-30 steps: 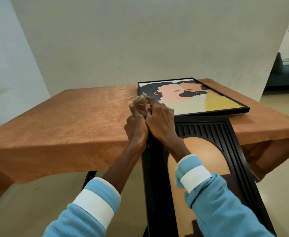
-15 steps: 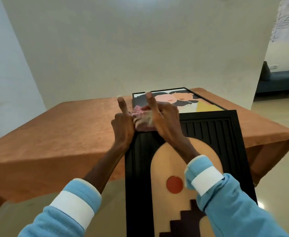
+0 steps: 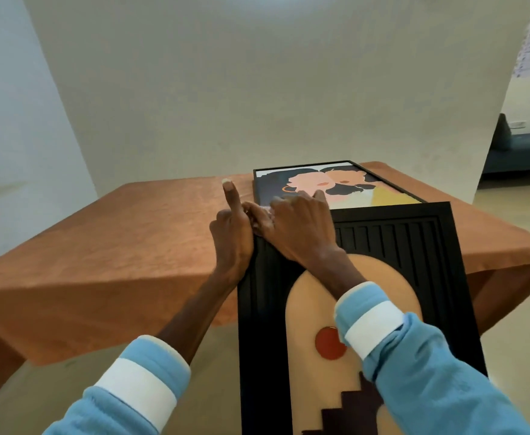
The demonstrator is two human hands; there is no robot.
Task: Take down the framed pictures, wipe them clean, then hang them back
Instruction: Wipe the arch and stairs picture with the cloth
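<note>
A: The left hand (image 3: 232, 237) clamps the left rail of the arch picture (image 3: 414, 246), thumb upright.

B: And the right hand (image 3: 301, 229)?

A: Laid over the frame's top-left corner on a pale cloth (image 3: 262, 216) (only a scrap shows); whether it pinches, I cannot tell.

B: Where's the picture?

A: Far end over the edge of the orange-clothed table (image 3: 132, 240), near end toward 6 o'clock. The portrait picture (image 3: 336, 186) lies flat at its 12 o'clock.

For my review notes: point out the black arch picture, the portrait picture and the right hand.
black arch picture (image 3: 414, 246), head view, ribbed black border at upper right
portrait picture (image 3: 386, 197), head view, yellow patch near its right side
right hand (image 3: 300, 227), head view, back of the hand
</note>
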